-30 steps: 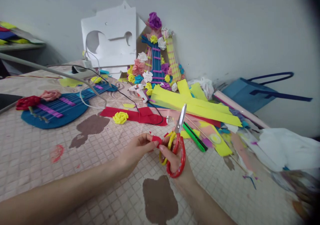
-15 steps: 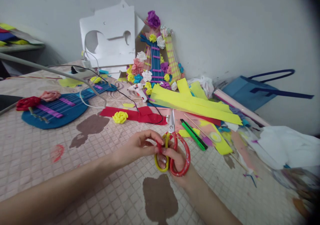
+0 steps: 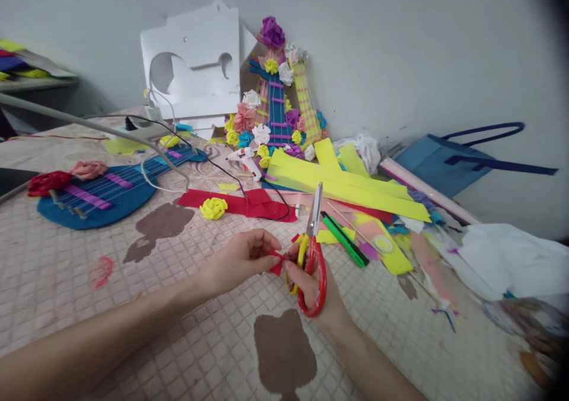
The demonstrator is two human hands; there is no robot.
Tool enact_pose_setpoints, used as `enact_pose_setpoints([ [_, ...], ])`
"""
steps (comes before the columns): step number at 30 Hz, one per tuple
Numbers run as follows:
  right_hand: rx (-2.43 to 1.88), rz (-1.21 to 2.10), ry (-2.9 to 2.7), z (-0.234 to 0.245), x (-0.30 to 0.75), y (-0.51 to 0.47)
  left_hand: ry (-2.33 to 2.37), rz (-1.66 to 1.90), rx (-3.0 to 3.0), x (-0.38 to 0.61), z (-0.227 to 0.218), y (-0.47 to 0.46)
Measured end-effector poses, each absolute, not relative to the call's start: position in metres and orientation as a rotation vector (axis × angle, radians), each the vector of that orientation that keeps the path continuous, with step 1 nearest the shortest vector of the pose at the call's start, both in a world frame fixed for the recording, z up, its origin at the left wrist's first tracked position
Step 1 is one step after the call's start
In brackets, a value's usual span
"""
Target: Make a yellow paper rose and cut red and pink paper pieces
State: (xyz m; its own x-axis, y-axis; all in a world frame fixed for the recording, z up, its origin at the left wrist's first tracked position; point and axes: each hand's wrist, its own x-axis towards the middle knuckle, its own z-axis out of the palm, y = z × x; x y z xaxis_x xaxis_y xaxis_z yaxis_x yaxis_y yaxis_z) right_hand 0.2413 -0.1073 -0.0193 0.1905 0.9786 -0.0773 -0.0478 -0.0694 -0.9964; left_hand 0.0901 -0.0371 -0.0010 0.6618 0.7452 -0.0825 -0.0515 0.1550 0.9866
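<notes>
A small red piece (image 3: 276,266) sat between the person's two hands, above the near middle of the worktop (image 3: 200,341). It looked thin, matt and creased, a saturated red; the fingers covered much of it, so its full outline could not be told. The left hand (image 3: 240,260) pinched it between thumb and fingertips, the other fingers curled. The right hand (image 3: 311,288) met its other edge with the thumb and also carried scissors (image 3: 312,230), their handles looped about the hand. One handle was yellow, the other red with pale flecks, and the silver blades lay nearly together, pointing away from the person.

Beyond the hands, a flat red strip (image 3: 237,205) of similar colour lay on the worktop, a yellow paper flower (image 3: 213,209) resting on it and a thin black cable crossing it. A green cutter (image 3: 347,242) lay just right of the scissors, near broad yellow strips (image 3: 347,181).

At the right, a blue bag (image 3: 438,161) with dark blue handles lay tilted near the wall; its inside was out of sight. Nearer, a crumpled white sheet or bag (image 3: 511,264) lay bunched; which of the two could not be told, nor whether it held anything.
</notes>
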Motion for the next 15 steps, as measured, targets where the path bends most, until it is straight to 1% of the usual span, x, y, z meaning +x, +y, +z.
enact_pose_setpoints([
  [9,-1.292,1.078,-0.940,-0.0151,0.2408,-0.1058,0.682,0.493,0.981,0.0898,-0.0061,-0.0375],
  [12,-1.294,1.108,-0.968,-0.0162,0.2428,-0.1071,0.740,0.545,1.019,0.0895,-0.0036,-0.0368],
  [15,-1.270,1.194,-1.033,-0.0167,0.2457,-0.1094,0.768,0.691,0.987,0.0870,0.0037,-0.0325],
])
